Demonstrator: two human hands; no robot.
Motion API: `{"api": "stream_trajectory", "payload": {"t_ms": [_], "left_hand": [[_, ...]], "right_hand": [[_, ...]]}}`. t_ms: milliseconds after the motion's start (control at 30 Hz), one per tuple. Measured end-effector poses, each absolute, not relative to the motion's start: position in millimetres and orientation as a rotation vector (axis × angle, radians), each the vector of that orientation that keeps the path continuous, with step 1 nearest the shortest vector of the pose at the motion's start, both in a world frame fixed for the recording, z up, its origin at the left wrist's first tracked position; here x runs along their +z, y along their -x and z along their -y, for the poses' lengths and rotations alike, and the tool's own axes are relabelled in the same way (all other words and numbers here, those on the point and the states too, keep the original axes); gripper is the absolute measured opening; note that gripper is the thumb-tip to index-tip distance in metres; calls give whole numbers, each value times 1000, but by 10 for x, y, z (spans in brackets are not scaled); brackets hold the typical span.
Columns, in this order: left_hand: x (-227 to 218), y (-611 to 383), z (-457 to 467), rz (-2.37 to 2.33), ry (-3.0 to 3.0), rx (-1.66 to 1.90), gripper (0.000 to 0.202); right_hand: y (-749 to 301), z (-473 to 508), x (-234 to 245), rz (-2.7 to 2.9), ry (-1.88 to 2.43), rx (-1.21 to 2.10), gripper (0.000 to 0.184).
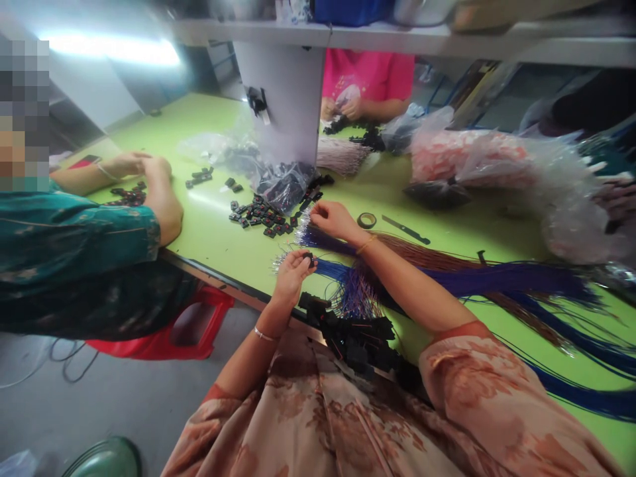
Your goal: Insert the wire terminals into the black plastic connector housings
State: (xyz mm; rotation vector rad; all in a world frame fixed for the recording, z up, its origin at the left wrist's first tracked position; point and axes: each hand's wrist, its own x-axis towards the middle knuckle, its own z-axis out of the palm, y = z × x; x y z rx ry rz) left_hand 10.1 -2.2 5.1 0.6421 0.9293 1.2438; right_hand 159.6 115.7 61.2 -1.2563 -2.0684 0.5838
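Observation:
My left hand (pixel 293 270) is closed in a pinch on a small black connector (pixel 309 257) near the table's front edge. My right hand (pixel 332 218) is closed too, its fingers gripping the metal-tipped ends of a bundle of blue and purple wires (pixel 497 278) that runs off to the right. A pile of small black connectors (pixel 263 217) lies just beyond my hands. Finished connectors with wires (pixel 358 331) hang over the table edge by my lap.
The green table (pixel 209 225) holds plastic bags of parts (pixel 285 182), a tape roll (pixel 366 220) and a black strip tool (pixel 405 230). A person in teal (pixel 74 252) sits at left over more connectors. A person in pink (pixel 368 79) works opposite. A grey post (pixel 291 99) stands mid-table.

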Motion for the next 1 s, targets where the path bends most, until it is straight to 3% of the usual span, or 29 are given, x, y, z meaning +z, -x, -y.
{"api": "stream_trajectory", "payload": {"t_ms": [200, 433, 1000], "left_hand": [[28, -96, 36, -889, -634, 1271, 42], [44, -108, 28, -857, -603, 1297, 33], [45, -132, 48, -859, -704, 1290, 38]], "right_hand": [[-1525, -840, 654, 1990, 1118, 879, 14], [-1663, -428, 494, 2014, 1238, 1007, 20], [-1673, -284, 443, 2031, 1360, 843, 22]]}}
